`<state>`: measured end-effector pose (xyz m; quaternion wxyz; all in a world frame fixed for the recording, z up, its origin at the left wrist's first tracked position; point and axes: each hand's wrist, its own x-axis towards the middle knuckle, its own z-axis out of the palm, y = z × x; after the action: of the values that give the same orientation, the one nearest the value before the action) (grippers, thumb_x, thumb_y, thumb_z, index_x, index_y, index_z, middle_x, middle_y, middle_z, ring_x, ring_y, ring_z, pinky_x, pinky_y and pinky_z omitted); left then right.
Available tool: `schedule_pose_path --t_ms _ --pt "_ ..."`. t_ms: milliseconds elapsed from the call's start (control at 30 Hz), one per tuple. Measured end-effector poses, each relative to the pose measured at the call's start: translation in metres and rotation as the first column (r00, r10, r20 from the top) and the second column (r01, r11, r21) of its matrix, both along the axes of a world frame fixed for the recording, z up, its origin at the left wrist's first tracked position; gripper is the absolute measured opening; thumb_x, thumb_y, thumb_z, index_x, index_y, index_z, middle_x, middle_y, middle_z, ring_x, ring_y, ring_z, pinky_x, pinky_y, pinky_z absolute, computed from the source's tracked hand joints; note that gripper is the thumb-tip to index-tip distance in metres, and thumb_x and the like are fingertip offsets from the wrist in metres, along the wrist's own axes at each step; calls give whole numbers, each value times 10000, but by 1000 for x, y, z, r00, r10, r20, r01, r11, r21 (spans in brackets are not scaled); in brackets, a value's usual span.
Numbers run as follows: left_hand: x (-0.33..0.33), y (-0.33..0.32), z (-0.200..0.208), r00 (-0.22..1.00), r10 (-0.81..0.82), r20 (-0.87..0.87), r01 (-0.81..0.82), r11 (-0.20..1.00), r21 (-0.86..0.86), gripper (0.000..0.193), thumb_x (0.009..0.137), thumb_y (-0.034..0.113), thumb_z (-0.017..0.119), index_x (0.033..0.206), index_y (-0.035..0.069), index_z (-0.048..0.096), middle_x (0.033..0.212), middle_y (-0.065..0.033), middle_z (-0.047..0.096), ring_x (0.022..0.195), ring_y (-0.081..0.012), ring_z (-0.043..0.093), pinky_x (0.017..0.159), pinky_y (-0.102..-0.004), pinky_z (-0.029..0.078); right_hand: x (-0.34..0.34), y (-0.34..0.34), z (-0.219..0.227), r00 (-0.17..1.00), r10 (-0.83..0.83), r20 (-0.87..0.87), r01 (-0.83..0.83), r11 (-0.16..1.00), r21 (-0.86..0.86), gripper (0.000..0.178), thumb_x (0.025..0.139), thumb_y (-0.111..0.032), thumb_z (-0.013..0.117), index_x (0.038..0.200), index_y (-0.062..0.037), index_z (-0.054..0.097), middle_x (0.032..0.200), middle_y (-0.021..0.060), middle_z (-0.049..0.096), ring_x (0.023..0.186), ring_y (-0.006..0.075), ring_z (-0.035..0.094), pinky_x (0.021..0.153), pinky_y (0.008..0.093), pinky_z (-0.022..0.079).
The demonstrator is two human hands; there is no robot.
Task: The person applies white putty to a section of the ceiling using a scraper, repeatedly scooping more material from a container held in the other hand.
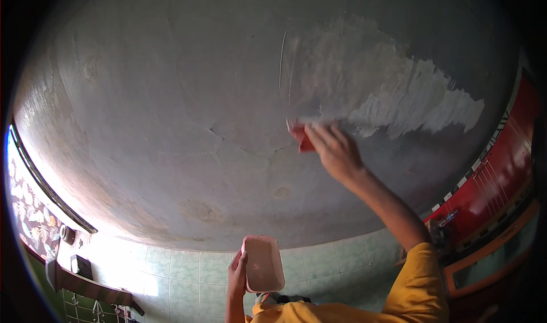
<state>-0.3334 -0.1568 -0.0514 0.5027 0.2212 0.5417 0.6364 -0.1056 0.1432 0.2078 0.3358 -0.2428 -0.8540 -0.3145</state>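
Note:
My right hand (336, 152) is closed on a red putty spreader (306, 140) and presses its edge to the grey wall (171, 83). Motion blurs the fingers and the spreader's top edge. Up and to the right of that hand, a patch of pale putty (421, 98) with ragged edges covers part of the wall. Low in the view, my left hand (238, 269) grips the left side of a pale pink rectangular tub (264, 266). Smears show on the tub's inside, and its long side points toward the wall.
Pale green tiles (182, 263) cover the floor along the wall's foot. At the right stands a glossy red surface (490, 175) with a black-and-white border. A wooden piece of furniture (91, 286) is at the lower left, near a leaf-patterned curtain (34, 214).

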Motion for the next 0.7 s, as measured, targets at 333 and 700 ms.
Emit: schedule_pose_path --t_ms 333,700 --pt "-4 -1 -2 1000 0 4 0 1000 2 566 1065 410 634 1433 -20 616 1259 -78 689 1122 -148 617 956 -310 512 -22 24 50 979 -79 -186 121 966 229 550 901 -8 613 1446 -75 630 1384 149 667 1117 370 682 967 417 590" --pt "-27 -8 1 996 -87 0 87 996 -18 596 1071 430 619 1458 -22 593 1285 -93 682 1154 -164 615 976 -313 509 0 3 81 927 2 -375 44 992 115 492 946 -41 597 1434 -91 643 1406 105 655 1181 343 674 986 433 561"
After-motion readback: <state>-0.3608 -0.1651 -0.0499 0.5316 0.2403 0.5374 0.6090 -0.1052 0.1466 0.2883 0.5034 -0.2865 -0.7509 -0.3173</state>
